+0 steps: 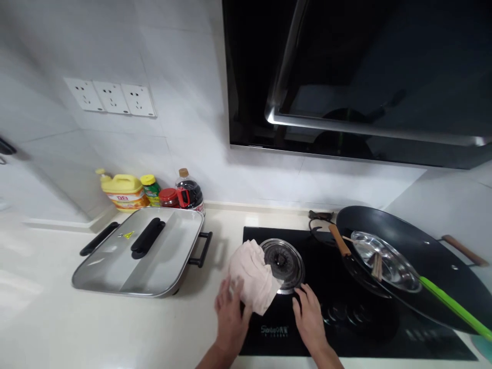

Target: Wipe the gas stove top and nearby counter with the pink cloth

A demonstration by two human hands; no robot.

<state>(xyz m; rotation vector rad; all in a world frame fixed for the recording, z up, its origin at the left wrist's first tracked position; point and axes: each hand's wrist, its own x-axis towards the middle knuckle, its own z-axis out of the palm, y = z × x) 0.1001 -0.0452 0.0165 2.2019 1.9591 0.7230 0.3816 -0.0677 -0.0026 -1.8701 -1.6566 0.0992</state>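
A crumpled pale pink cloth (253, 277) lies across the left edge of the black gas stove (277, 320), partly over the counter and against the round metal burner (282, 264). My left hand (231, 312) is at the cloth's lower left edge, fingers apart and fingertips touching it. At the front right of the burner is my right hand (310, 318), palm down over the glass, with its fingers apart and nothing in them.
An electric pan (172, 277) with a glass lid stands on the left counter. Behind it are a yellow detergent jug (125, 192), a green container (151, 190), a red-lidded jar (169, 197) and a dark bottle (192, 192). A large wok (407, 236) holding utensils occupies the right. A range hood (346, 77) overhangs.
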